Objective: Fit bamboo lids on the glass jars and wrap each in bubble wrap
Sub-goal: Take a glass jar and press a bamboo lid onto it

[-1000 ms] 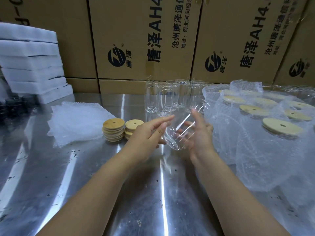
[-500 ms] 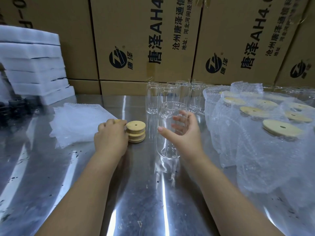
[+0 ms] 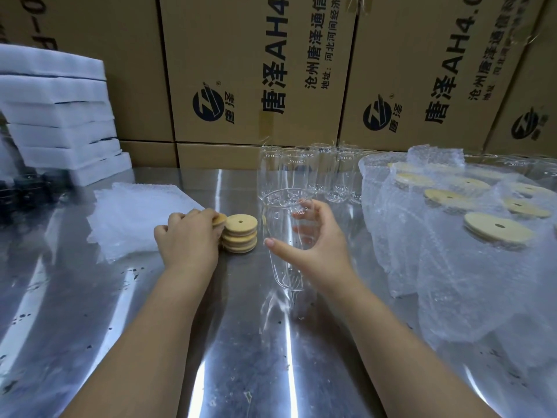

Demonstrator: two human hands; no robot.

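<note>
A clear glass jar (image 3: 281, 236) stands upright on the steel table, mouth up, with my right hand (image 3: 316, 239) curled around its right side. My left hand (image 3: 188, 239) is closed over a bamboo lid (image 3: 219, 220) at the left stack, whose rest is hidden under the hand. Right beside it sits a second stack of bamboo lids (image 3: 240, 233), each with a small centre hole. A flat pile of bubble wrap sheets (image 3: 135, 215) lies left of the lids.
Several empty glass jars (image 3: 319, 173) stand in a group behind. Lidded jars wrapped in bubble wrap (image 3: 470, 224) fill the right side. White foam blocks (image 3: 57, 116) are stacked at back left. Cardboard boxes (image 3: 256, 70) wall off the table's far edge.
The jar went from tilted in both hands to standing upright in my right hand alone. My left hand moved left onto the lid stacks and closed on a lid.
</note>
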